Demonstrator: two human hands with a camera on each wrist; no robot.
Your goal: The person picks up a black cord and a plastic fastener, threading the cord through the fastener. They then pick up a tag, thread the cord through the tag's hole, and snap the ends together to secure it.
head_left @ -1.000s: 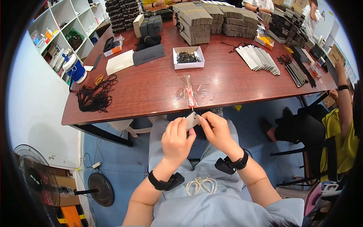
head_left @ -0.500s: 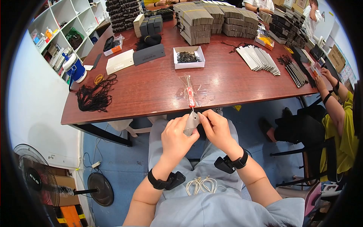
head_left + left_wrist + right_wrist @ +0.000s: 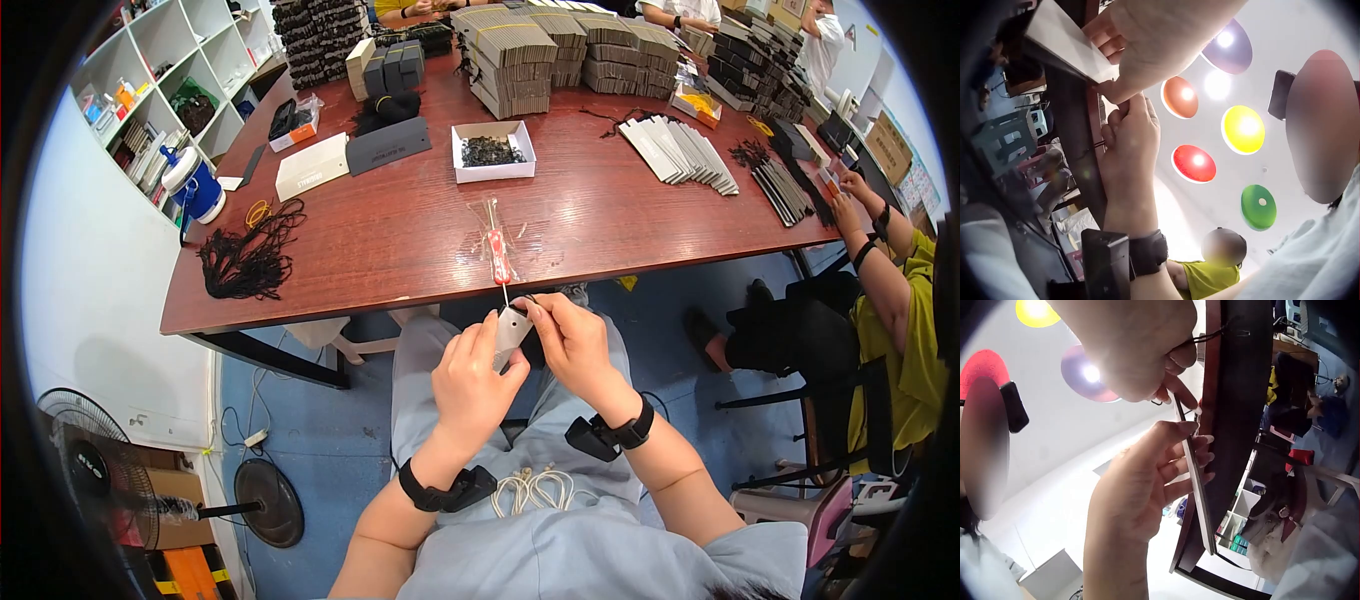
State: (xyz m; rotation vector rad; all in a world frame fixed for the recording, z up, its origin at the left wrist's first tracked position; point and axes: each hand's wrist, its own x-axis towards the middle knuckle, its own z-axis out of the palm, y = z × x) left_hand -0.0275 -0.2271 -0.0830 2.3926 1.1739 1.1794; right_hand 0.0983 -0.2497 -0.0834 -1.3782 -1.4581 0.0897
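Note:
My left hand (image 3: 472, 385) pinches a pale grey card tag (image 3: 514, 333) between thumb and fingers. A small hole shows near the tag's upper end. At that end, my right hand (image 3: 577, 345) pinches a thin black cord (image 3: 1210, 336), which trails past the fingers in the right wrist view. A red-handled hook tool (image 3: 499, 258) lies under clear tape at the table's front edge. Its metal shaft points toward me and reaches the tag's upper end. The right fingers partly hide where cord, shaft and tag meet.
A white box (image 3: 493, 170) of small black pieces stands mid-table. Black cords (image 3: 250, 250) lie at left, fanned grey tags (image 3: 678, 155) at right. Stacked tags (image 3: 510, 60) stand at the back. Another person (image 3: 900, 310) sits at right. A fan (image 3: 100, 470) stands at lower left.
The tag has tilted between my fingers, and both hands have shifted slightly downward. A dark strand now shows at the right fingertips. The person at right has lowered a raised arm toward the table.

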